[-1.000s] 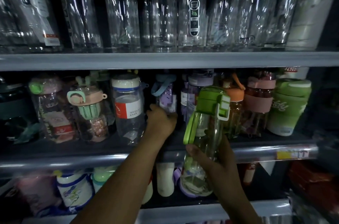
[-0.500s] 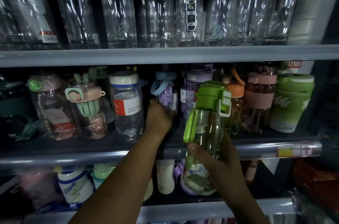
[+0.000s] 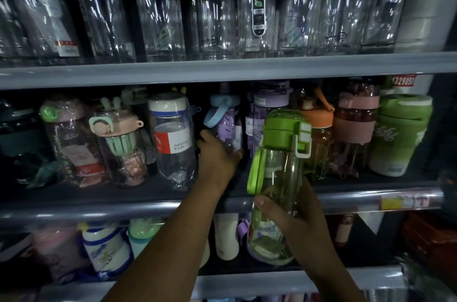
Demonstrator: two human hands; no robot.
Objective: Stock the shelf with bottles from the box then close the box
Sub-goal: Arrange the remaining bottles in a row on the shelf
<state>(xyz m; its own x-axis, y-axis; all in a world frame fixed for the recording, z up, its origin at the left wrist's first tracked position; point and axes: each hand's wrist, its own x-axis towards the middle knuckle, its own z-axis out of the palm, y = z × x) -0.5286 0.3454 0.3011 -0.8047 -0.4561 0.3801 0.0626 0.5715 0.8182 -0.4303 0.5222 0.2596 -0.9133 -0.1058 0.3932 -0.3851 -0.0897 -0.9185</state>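
My right hand [image 3: 294, 212] grips a clear green bottle with a green lid and strap [image 3: 279, 170], held upright in front of the middle shelf [image 3: 99, 207]. My left hand [image 3: 217, 156] reaches into that shelf and wraps around the base of a purple bottle with a blue strap [image 3: 226, 121]. That bottle stands between a clear bottle with a red and white label [image 3: 173, 138] and a purple-lidded bottle [image 3: 269, 106]. The box is out of view.
Tall clear glass bottles [image 3: 257, 5] fill the top shelf. An orange-lidded bottle [image 3: 319, 133], a pink-banded bottle [image 3: 356, 126] and a green cup [image 3: 398, 136] stand at the right. More bottles [image 3: 103, 249] sit on the shelf below.
The green bottle has risen slightly towards the middle shelf. My left hand stays on the purple bottle, shifted a little deeper into the shelf.
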